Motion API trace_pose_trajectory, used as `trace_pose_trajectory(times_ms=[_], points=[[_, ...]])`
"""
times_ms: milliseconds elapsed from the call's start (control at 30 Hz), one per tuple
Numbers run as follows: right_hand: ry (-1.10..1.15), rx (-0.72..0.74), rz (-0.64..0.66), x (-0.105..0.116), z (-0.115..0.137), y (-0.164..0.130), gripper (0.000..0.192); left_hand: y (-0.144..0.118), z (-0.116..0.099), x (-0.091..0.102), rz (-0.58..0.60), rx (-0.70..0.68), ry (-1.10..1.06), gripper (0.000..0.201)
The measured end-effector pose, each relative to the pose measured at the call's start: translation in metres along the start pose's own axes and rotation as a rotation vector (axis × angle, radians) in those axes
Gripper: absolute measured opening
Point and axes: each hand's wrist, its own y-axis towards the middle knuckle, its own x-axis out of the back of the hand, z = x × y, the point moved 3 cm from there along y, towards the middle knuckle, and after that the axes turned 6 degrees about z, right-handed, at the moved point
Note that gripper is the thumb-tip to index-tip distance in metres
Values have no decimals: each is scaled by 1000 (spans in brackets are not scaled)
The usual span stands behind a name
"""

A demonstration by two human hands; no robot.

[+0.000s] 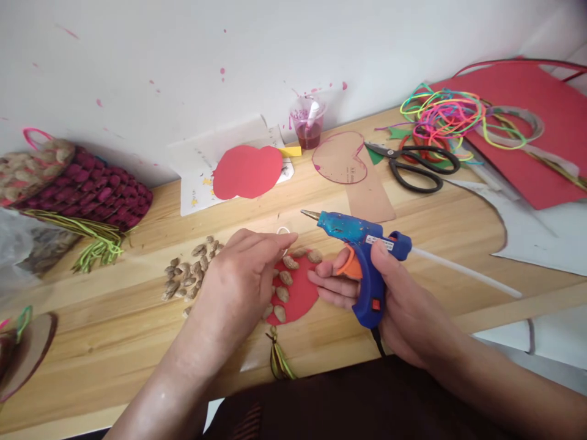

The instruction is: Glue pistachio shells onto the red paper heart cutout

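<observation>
My right hand [389, 293] grips a blue glue gun [362, 244] with an orange trigger, its metal nozzle pointing left and a white glue stick trailing out behind. My left hand [245, 272] rests palm down on a red apple-shaped paper cutout [300, 293] that lies on the wooden table [114, 318]. Several tan nut shells [288, 263] sit on the cutout, and my left fingertips touch one near its top edge. A loose pile of the same shells [188, 275] lies just left of my left hand.
Black scissors [419, 162], neon cords [440, 113] and red paper sheets [532, 128] lie at the back right. A second red cutout [247, 171], a cardboard apple shape [342, 157] and a cup of red liquid [308, 125] stand by the wall. A dark red shell-covered piece [87, 189] lies far left.
</observation>
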Motion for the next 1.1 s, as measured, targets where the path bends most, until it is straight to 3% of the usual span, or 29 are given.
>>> trace_pose_trajectory(times_ms=[133, 367, 533, 700, 867, 1100], points=[[-4, 11, -2, -1, 0, 1, 42, -8, 0, -4, 127, 25, -45, 43], [-25, 11, -16, -1, -1, 1, 45, -12, 0, -12, 221, 32, 29, 59], [-4, 15, -29, -1, -1, 0, 46, -12, 0, -14, 288, -3, 81, 56], [-2, 22, -19, -1, -1, 0, 45, -12, -3, -13, 319, -25, 203, 57], [8, 38, -17, -3, -1, 1, 46, -8, -14, -11, 322, -68, 409, 45], [-3, 98, -14, 4, 3, -10, 50, -7, -11, -14, 259, -49, 306, 48]])
